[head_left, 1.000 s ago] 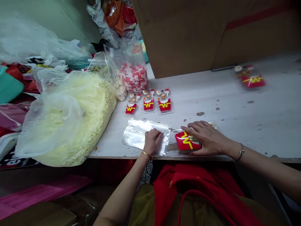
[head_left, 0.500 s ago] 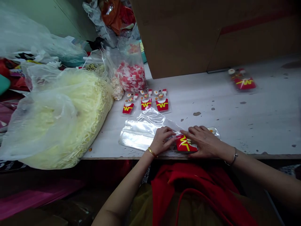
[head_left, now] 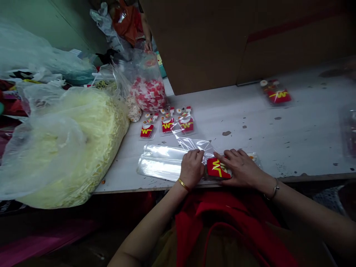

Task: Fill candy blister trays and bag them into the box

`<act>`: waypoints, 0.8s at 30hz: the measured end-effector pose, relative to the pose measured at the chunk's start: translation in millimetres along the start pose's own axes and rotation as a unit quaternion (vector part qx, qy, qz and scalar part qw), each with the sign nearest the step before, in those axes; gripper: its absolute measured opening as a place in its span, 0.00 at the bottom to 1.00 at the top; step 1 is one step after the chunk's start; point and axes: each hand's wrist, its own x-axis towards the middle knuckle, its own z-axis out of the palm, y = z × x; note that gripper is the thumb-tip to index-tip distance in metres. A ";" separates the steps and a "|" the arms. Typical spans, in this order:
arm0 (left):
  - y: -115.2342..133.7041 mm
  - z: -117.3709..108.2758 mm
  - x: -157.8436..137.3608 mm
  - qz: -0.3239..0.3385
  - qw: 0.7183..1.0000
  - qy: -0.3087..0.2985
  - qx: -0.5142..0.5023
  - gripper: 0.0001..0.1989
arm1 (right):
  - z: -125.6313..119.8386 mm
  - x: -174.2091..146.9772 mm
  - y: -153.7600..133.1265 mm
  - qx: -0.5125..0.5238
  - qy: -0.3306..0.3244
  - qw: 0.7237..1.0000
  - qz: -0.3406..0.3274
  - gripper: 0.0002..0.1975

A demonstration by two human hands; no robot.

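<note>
My left hand has its fingers curled on the mouth of a clear plastic bag, which lies flat towards the left. Close beside it, a red fries-box piece with a yellow W sits in clear packaging, partly in or against the bag's opening; I cannot tell how far. My right hand grips this pack from the right, thumb at the near side and fingers across the top. Under and beyond that hand, part of the pack with an egg-like piece shows. A raised flap of clear film stands behind my left hand.
Three similar red packs lie behind the bag, and another pack lies at the back right. A large sack of pale yellow pieces fills the left. Behind stand a bag of red-and-white pieces, another person's hand and a cardboard box.
My left fingers have curled in tighter by the bag's mouth, and the film flap has risen. Another person's arm has appeared above the red-and-white bag. The view has shifted slightly.
</note>
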 end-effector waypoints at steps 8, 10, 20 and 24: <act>4.8 11.2 -7.4 -0.017 0.998 -0.059 0.008 0.09 | 1.0 -1.6 5.2 -0.035 -0.003 0.995 0.096 0.47; 11.1 12.6 -3.4 -0.012 0.998 -0.059 -0.017 0.07 | -0.4 0.6 7.1 -0.049 -0.008 0.991 0.122 0.47; 63.4 4.2 33.0 0.103 0.985 -0.129 -0.048 0.07 | -5.0 -2.2 27.7 -0.069 0.008 0.988 0.135 0.43; 42.7 -10.9 68.3 0.178 0.971 -0.150 -0.043 0.13 | -3.9 -19.6 48.7 -0.048 0.045 0.996 0.067 0.44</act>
